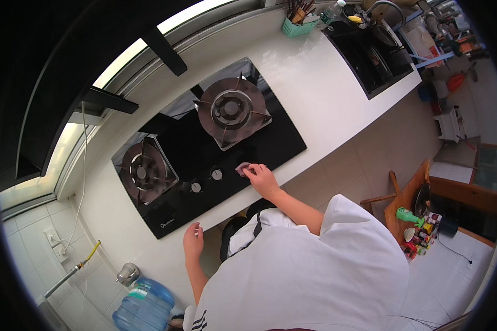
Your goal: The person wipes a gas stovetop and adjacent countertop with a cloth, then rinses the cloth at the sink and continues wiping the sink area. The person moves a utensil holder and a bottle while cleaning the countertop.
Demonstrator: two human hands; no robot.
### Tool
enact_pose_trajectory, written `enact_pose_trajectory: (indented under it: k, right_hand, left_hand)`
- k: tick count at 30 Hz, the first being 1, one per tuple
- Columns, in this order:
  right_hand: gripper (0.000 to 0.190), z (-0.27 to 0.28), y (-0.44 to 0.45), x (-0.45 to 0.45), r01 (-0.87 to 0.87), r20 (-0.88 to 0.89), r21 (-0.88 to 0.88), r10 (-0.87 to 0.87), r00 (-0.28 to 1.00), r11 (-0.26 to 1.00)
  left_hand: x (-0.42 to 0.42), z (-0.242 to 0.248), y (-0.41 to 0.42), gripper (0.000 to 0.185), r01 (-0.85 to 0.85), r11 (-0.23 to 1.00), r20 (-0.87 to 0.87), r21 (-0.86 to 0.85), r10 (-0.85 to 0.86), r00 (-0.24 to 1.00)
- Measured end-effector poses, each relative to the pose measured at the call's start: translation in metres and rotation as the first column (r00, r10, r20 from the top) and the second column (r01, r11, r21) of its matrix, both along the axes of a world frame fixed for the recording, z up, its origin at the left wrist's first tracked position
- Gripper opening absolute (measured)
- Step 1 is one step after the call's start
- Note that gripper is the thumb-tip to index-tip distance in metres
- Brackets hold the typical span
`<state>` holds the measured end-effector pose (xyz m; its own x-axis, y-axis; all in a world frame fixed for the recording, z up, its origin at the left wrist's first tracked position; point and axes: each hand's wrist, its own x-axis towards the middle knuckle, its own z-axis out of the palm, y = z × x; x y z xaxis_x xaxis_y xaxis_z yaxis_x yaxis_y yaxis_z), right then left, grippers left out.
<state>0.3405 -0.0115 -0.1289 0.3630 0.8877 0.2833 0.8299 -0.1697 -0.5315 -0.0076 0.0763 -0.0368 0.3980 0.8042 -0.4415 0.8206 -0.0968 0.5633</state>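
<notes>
My right hand (262, 178) holds a crumpled purplish cloth (243, 169) against the black glass top of a two-burner gas hob (199, 153), to the right of its two control knobs (217, 174). One round burner with a pan support (232, 108) lies beyond that hand, towards the window; the other burner (141, 172) is at the hob's left end. Near the front edge of the white countertop, my left hand (193, 241) hangs with its fingers loosely bent and nothing in them.
A black sink (372, 62) is set into the counter (314, 95) at the upper right, beside a green utensil basket (298, 28) and a plastic bottle (333, 13). Range hood parts (164, 51) overhang the back. A large blue water bottle (144, 306) and a metal pot (128, 274) stand lower left.
</notes>
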Motion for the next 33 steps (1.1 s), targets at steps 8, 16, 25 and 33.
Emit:
enact_pose_trajectory:
  k: [8, 16, 25, 33]
  right_hand:
    - [0.025, 0.008, -0.065, 0.185, 0.46, 0.024, -0.052, -0.459, 0.888, 0.887]
    - [0.033, 0.018, -0.029, 0.177, -0.044, 0.088, -0.139, 0.057, 0.995, 0.989]
    - [0.029, -0.02, 0.219, 0.286, -0.054, 0.072, -0.014, 0.055, 0.996, 0.998]
    - [0.034, -0.028, 0.285, 0.299, -0.015, 0.083, 0.012, 0.014, 0.996, 1.0]
  left_hand:
    - [-0.075, -0.022, -0.024, 0.024, 0.011, 1.0, -0.079, 0.01, -0.01, 0.997]
    - [-0.068, -0.023, -0.066, 0.024, -0.093, 0.996, -0.113, -0.002, 0.092, 0.989]
    - [-0.051, -0.019, -0.095, 0.025, -0.135, 0.989, -0.203, -0.053, 0.122, 0.972]
    - [-0.037, -0.003, -0.101, 0.025, -0.109, 0.993, -0.216, -0.05, 0.096, 0.972]
